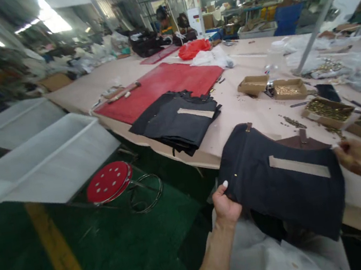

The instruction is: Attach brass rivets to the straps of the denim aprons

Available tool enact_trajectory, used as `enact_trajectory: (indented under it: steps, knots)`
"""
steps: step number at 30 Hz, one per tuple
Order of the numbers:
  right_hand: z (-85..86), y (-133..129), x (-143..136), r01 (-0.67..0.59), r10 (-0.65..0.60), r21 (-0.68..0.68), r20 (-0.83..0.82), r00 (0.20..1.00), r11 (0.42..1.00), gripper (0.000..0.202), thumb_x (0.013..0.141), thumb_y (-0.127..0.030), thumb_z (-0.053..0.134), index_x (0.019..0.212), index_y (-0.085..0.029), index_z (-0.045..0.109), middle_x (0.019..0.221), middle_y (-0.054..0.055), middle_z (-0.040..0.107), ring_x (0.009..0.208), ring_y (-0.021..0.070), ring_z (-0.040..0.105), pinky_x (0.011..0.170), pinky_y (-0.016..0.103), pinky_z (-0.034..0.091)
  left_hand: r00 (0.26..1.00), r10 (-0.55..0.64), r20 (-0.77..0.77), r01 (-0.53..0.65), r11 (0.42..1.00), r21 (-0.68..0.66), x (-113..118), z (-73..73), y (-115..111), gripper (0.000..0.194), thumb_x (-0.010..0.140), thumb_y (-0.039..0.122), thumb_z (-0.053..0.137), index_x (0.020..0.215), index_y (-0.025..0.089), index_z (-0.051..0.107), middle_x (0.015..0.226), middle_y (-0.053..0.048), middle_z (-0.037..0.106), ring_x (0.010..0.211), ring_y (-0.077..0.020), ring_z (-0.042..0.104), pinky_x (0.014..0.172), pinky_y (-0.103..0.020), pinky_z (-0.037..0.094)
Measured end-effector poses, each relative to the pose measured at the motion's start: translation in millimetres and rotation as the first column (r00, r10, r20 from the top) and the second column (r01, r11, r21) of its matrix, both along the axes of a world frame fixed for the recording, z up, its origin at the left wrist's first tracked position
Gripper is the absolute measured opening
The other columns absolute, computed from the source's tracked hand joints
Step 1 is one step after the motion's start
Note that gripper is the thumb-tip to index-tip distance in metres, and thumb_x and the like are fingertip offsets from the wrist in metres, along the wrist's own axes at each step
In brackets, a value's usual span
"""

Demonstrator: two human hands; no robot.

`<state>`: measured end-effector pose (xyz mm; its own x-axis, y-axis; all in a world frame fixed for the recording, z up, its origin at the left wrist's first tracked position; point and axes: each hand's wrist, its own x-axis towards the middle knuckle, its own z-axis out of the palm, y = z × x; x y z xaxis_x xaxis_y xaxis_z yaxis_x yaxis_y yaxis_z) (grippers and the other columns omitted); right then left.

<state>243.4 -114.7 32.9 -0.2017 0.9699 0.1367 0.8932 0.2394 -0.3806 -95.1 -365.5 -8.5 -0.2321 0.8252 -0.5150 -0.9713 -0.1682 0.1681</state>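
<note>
A dark fabric panel (286, 177) with a beige strip and brown tabs along its upper edge hangs partly over the table's front edge. My left hand (226, 207) grips its left edge, thumb on top, just below a small brass-coloured dot. At the panel's upper right corner is my right hand (358, 157), its fingers curled together and slightly blurred. Whether they pinch the corner or a small part, I cannot make out. Farther left, a stack of similar dark panels (178, 119) lies partly over a red sheet (171, 79).
Cardboard boxes of small metal parts (329, 109) stand at the right, beside loose pieces (293, 122). A metal pole (325, 11) rises behind them. Left of the table are white bins (44, 161) and a red stool (109, 181). Another person (164, 21) is at the far side.
</note>
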Motion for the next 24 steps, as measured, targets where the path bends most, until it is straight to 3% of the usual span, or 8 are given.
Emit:
enact_trajectory:
  steps: [2, 5, 8, 10, 13, 18, 24]
  knots:
    - [-5.0, -15.5, -44.6, -0.180, 0.175, -0.024, -0.130, 0.976, 0.983, 0.017, 0.092, -0.034, 0.064, 0.093, -0.018, 0.070, 0.077, 0.006, 0.066, 0.067, 0.0204, 0.061, 0.065, 0.035, 0.045, 1.000, 0.021, 0.022, -0.021, 1.000, 0.011, 2.9, -0.1, -1.3, 0.051, 0.079, 0.020, 0.062, 0.127, 0.007, 0.072, 0.114, -0.018, 0.079, 0.122, -0.0378, 0.070, 0.116, -0.062, 0.045]
    - [-5.5, -51.2, -120.4, -0.550, 0.516, -0.014, -0.325, 0.792, 0.835, 0.021, 0.095, -0.041, 0.056, 0.103, -0.023, 0.063, 0.084, 0.003, 0.064, 0.070, 0.0177, 0.058, 0.067, 0.031, 0.045, 0.999, 0.021, 0.035, -0.023, 0.999, 0.042, 5.3, 5.3, -2.1, 0.054, 0.074, 0.018, 0.061, 0.125, 0.006, 0.072, 0.115, -0.019, 0.079, 0.123, -0.0383, 0.069, 0.115, -0.061, 0.046]
    - [-2.7, -75.0, -182.5, -0.696, 0.668, 0.046, -0.332, 0.666, 0.716, 0.019, 0.099, -0.039, 0.049, 0.098, -0.023, 0.060, 0.084, 0.002, 0.059, 0.071, 0.0173, 0.055, 0.068, 0.031, 0.044, 1.000, -0.002, 0.027, 0.001, 0.998, 0.061, 4.2, 13.9, -1.3, 0.058, 0.070, 0.019, 0.059, 0.125, 0.008, 0.072, 0.116, -0.018, 0.078, 0.124, -0.0389, 0.068, 0.114, -0.062, 0.046]
    - [-2.7, -80.7, -207.3, -0.740, 0.721, 0.075, -0.312, 0.619, 0.668, 0.017, 0.100, -0.036, 0.048, 0.097, -0.023, 0.059, 0.085, 0.003, 0.057, 0.073, 0.0179, 0.055, 0.071, 0.032, 0.044, 1.000, -0.009, 0.018, 0.008, 0.997, 0.076, 2.3, 18.2, -1.0, 0.061, 0.067, 0.020, 0.059, 0.126, 0.009, 0.072, 0.117, -0.018, 0.078, 0.125, -0.0391, 0.067, 0.114, -0.063, 0.045]
    - [-8.4, -81.6, -222.5, -0.769, 0.751, 0.083, -0.303, 0.586, 0.634, 0.018, 0.101, -0.036, 0.046, 0.098, -0.023, 0.058, 0.087, 0.003, 0.057, 0.075, 0.0186, 0.056, 0.072, 0.033, 0.045, 1.000, -0.011, 0.004, 0.010, 0.995, 0.102, -0.7, 19.2, -2.6, 0.064, 0.063, 0.020, 0.060, 0.125, 0.011, 0.073, 0.117, -0.018, 0.078, 0.125, -0.0399, 0.067, 0.113, -0.064, 0.044]
    - [-29.4, -77.9, -223.2, -0.796, 0.770, 0.069, -0.317, 0.554, 0.601, 0.021, 0.102, -0.039, 0.047, 0.098, -0.025, 0.061, 0.089, 0.004, 0.062, 0.077, 0.0206, 0.062, 0.074, 0.036, 0.052, 0.998, -0.051, 0.047, 0.042, 0.981, 0.189, -5.2, 9.7, -7.2, 0.066, 0.059, 0.025, 0.062, 0.121, 0.005, 0.074, 0.115, -0.023, 0.077, 0.121, -0.0446, 0.067, 0.110, -0.065, 0.044]
    - [-51.8, -78.0, -219.4, -0.770, 0.750, 0.115, -0.356, 0.557, 0.627, 0.018, 0.098, -0.042, 0.056, 0.099, -0.029, 0.068, 0.100, 0.007, 0.069, 0.089, 0.0261, 0.070, 0.080, 0.038, 0.059, 0.989, -0.091, 0.116, 0.068, 0.981, 0.183, -6.3, 3.8, -11.9, 0.069, 0.055, 0.028, 0.063, 0.118, 0.005, 0.075, 0.113, -0.026, 0.076, 0.114, -0.0473, 0.069, 0.105, -0.064, 0.044]
